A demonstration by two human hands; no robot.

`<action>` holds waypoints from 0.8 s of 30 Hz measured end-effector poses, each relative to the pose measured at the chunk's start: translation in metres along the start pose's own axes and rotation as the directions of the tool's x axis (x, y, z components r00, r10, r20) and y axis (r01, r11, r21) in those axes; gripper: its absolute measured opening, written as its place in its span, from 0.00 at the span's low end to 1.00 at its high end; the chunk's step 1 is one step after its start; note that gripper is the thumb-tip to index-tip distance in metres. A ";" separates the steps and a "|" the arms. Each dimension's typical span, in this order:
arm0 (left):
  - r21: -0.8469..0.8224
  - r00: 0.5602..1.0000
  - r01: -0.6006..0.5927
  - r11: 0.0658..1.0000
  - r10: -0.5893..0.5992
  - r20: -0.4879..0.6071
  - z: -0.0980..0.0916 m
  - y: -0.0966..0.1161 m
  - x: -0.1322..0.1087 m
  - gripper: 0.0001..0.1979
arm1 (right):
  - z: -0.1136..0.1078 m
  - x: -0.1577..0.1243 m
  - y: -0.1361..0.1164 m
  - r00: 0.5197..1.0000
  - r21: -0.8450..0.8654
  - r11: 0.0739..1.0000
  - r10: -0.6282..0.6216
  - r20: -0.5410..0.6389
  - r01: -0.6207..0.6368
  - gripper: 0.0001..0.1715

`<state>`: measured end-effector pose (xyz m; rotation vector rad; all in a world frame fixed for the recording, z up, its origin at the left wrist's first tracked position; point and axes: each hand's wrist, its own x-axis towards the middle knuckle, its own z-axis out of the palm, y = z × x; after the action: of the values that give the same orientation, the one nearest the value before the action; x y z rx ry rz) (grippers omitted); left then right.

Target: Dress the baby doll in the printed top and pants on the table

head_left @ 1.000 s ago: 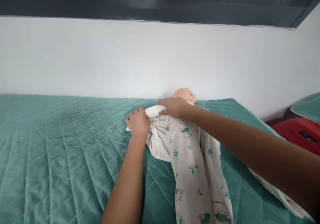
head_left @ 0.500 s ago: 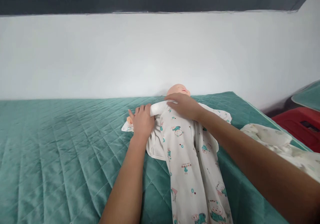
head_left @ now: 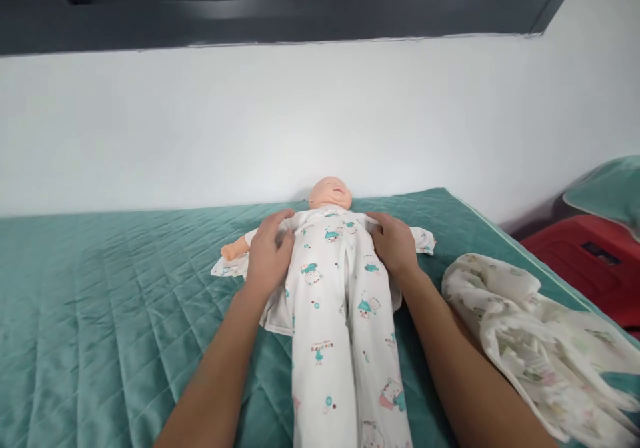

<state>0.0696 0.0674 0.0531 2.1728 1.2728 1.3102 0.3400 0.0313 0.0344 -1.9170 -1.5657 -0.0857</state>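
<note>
A baby doll [head_left: 330,193] lies on its back on a teal quilted bed [head_left: 100,301], head toward the wall. It wears a white romper [head_left: 335,301] printed with small animals. My left hand [head_left: 267,256] rests flat on the doll's side by its bare arm, fingers spread on the cloth. My right hand [head_left: 395,243] lies flat on the other side of the chest, fingers together and stretched out. Neither hand grips anything that I can see.
A crumpled white printed cloth [head_left: 525,341] lies on the bed at the right. Beyond the bed's right edge stands a red container [head_left: 595,261] with a teal cushion [head_left: 607,191] above it. A white wall and dark window frame [head_left: 300,8] rise behind the bed.
My right hand left the doll's sleeve and moved to the doll's far side. My left hand shifted onto the torso. The doll's arm now lies out flat; the view panned right.
</note>
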 end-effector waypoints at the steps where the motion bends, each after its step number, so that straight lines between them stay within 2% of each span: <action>1: -0.053 1.000 0.018 0.998 -0.017 0.007 -0.002 0.008 0.000 0.18 | 0.000 0.000 0.002 0.998 0.006 0.999 0.042 -0.038 -0.042 0.26; 4: -0.162 0.989 0.036 0.986 -0.013 0.145 -0.001 0.039 0.008 0.15 | 0.003 -0.002 0.004 0.985 -0.016 0.991 0.128 -0.115 -0.131 0.23; 7: -0.102 0.929 -0.052 0.993 0.085 0.360 0.015 0.073 0.034 0.15 | 0.005 -0.004 0.002 0.979 -0.044 0.984 0.169 -0.118 -0.175 0.20; 8: -0.040 0.889 -0.105 0.994 0.111 0.445 0.023 0.083 0.045 0.15 | 0.006 -0.005 0.002 0.975 -0.045 0.979 0.190 -0.115 -0.196 0.20; 9: 0.043 0.829 -0.151 0.988 0.103 0.549 0.032 0.092 0.056 0.15 | 0.006 -0.005 0.002 0.971 -0.048 0.975 0.213 -0.110 -0.219 0.19; 11: 0.219 0.715 -0.241 0.946 0.020 0.699 0.052 0.108 0.077 0.17 | 0.005 -0.004 0.003 0.965 -0.060 0.966 0.245 -0.094 -0.252 0.19; 14: 0.409 0.572 -0.401 0.820 -0.124 0.811 0.079 0.127 0.095 0.18 | 0.003 -0.004 0.003 0.962 -0.096 0.959 0.262 -0.071 -0.268 0.19; 17: 0.436 0.489 -0.464 0.771 -0.187 0.852 0.102 0.137 0.098 0.14 | 0.000 -0.004 0.003 0.966 -0.116 0.959 0.254 -0.055 -0.259 0.18; 19: 0.439 0.479 -0.467 0.768 -0.197 0.855 0.115 0.138 0.094 0.14 | -0.001 -0.004 0.002 0.968 -0.122 0.961 0.246 -0.036 -0.249 0.18; 22: 0.476 0.526 -0.459 0.750 -0.203 0.826 0.130 0.136 0.086 0.23 | -0.003 -0.003 0.003 0.967 -0.113 0.960 0.255 -0.019 -0.256 0.20; 24: 0.504 0.549 -0.451 0.736 -0.216 0.807 0.133 0.135 0.084 0.25 | -0.004 -0.002 0.004 0.965 -0.093 0.961 0.262 -0.008 -0.261 0.20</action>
<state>0.2678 0.0829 0.1138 2.8086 1.2137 -0.4148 0.3448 0.0271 0.0349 -2.1816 -1.3172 -0.0417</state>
